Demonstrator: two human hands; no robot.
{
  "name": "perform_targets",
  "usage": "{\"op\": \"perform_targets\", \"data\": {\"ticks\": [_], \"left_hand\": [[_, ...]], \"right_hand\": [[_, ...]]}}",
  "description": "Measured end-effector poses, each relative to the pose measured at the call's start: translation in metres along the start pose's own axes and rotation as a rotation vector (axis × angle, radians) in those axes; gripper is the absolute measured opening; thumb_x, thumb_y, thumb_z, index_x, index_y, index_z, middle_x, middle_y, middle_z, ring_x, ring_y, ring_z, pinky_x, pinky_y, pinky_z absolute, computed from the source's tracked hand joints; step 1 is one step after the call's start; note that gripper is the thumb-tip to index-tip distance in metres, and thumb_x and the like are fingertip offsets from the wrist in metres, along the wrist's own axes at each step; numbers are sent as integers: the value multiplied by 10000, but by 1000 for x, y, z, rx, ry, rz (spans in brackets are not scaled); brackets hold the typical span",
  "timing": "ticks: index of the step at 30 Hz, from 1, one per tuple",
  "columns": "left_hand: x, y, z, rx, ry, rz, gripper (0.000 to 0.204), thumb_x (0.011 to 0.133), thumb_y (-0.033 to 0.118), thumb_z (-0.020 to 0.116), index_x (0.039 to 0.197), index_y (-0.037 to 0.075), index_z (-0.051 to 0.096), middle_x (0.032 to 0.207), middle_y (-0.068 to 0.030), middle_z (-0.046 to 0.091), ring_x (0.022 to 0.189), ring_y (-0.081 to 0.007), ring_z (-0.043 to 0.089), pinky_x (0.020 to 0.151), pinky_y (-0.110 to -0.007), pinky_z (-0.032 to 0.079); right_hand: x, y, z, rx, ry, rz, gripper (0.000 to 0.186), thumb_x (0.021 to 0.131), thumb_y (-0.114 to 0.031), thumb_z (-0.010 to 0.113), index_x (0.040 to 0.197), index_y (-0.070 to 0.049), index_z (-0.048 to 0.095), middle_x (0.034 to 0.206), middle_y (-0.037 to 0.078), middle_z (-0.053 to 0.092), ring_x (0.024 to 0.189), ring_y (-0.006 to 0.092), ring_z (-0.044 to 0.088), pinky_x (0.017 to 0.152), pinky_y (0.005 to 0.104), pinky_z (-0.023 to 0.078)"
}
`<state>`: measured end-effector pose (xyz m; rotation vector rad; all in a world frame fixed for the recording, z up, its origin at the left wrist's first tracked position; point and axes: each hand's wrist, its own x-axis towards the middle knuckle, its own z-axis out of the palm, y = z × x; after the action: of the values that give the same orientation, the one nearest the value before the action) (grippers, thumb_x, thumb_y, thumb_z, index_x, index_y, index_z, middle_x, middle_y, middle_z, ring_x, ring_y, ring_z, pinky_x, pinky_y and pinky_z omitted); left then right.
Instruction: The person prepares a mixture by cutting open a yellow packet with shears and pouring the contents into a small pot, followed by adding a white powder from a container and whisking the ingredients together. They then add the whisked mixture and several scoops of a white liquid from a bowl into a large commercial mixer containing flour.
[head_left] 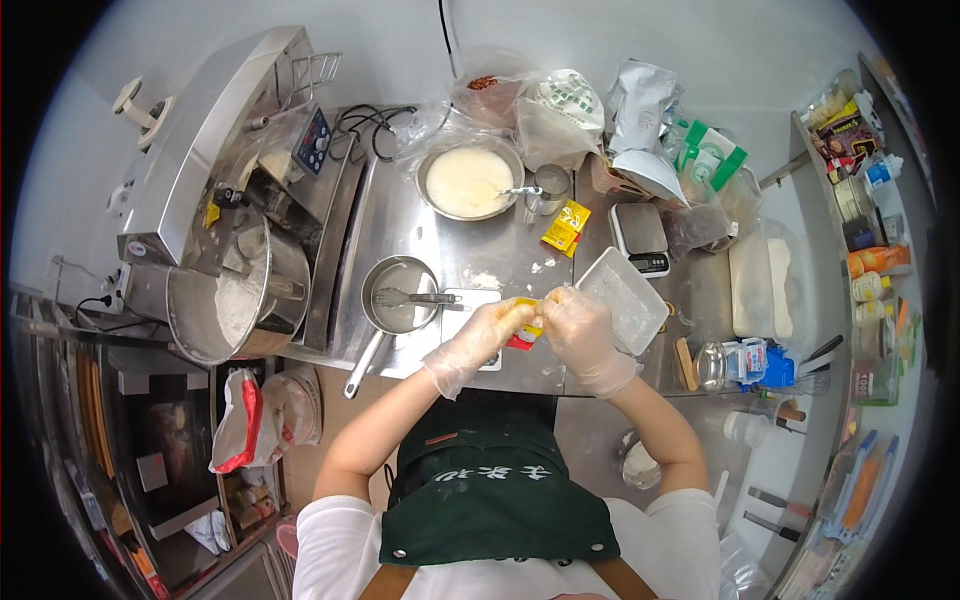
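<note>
Both my hands wear clear plastic gloves and meet over the front of the steel table. My left hand (482, 343) and my right hand (583, 332) pinch the top of a small yellow and red sachet (523, 338) between them. Its lower part hangs below my fingers. Under my left hand lies a white flat kitchen scale (463, 318), partly covered. To the left stands a steel saucepan (412, 320) with a whisk (400, 298) in it. A clear plastic container (627, 300) sits close to my right hand. Farther back lies another yellow packet (567, 228).
A steel bowl of pale liquid (466, 183) stands at the back beside a metal cup (548, 190). At left is a mixer bowl (238, 305) with white powder. A second scale (638, 235) and plastic bags (560, 110) are behind, and a glass jar (711, 366) is at right.
</note>
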<state>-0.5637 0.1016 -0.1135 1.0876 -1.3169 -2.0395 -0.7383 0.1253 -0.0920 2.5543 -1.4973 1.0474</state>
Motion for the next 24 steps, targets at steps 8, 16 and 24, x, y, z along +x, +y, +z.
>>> {"op": "perform_targets", "data": {"ticks": [8,16,24], "left_hand": [[-2,-9,-2,112,32,61,286,964,145,615,1212,4,603,921,-56,695,790,-105,618,753,-266,517],[-8,6,-17,112,1,46,392,951,180,626,1288,-3,546,1074,-91,701,973,-141,646,864,-274,510],[-19,18,-57,-175,190,108,392,975,140,570,1304,-60,500,1130,-146,685,1033,-177,653,921,-281,492]], "right_hand": [[5,-2,5,87,7,98,119,712,-134,699,776,-86,611,751,62,579,671,239,602,558,359,483],[10,7,-20,57,-218,-27,63,765,-101,690,787,-64,644,763,63,621,672,253,631,595,361,508],[-36,32,-17,-24,-282,246,151,782,-75,686,671,0,616,670,112,608,604,217,613,571,334,475]]}}
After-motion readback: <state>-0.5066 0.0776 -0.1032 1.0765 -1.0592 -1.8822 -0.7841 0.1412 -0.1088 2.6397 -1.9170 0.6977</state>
